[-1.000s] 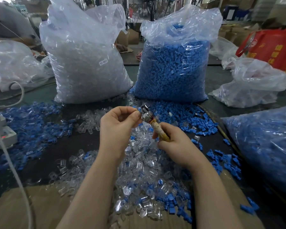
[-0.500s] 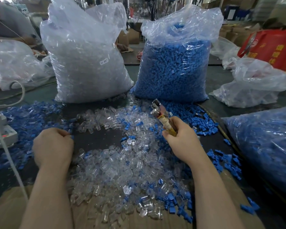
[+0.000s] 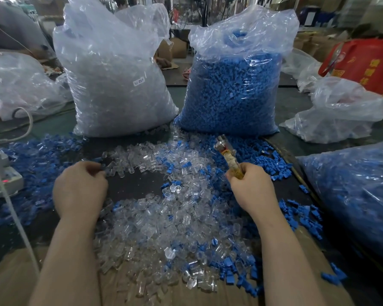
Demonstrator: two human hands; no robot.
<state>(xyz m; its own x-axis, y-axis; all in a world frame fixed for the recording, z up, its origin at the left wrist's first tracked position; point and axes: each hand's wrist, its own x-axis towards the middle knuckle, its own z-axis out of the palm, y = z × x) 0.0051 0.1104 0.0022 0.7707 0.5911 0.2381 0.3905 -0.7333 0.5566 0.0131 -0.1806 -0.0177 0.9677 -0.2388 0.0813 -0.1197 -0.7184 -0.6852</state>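
Hands (image 3: 80, 191), two; tool (image 3: 227, 159), one; upright sacks (image 3: 119, 85), two.

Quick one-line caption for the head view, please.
Right hand grips a small tool; left hand, fingers curled, reaches among loose clear caps and blue parts.

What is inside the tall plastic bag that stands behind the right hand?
Small blue plastic parts fill the bag to about three quarters. Only the outer ones show; whatever lies deeper is covered.

left hand (image 3: 80, 191), centre left: fingers curled under, tips and any held piece were hidden | tool (image 3: 227, 155): handle end was buried in right hand (image 3: 251, 188) | blue bag (image 3: 352, 191) was cut off by right edge | white device (image 3: 13, 178) was cut off by left edge
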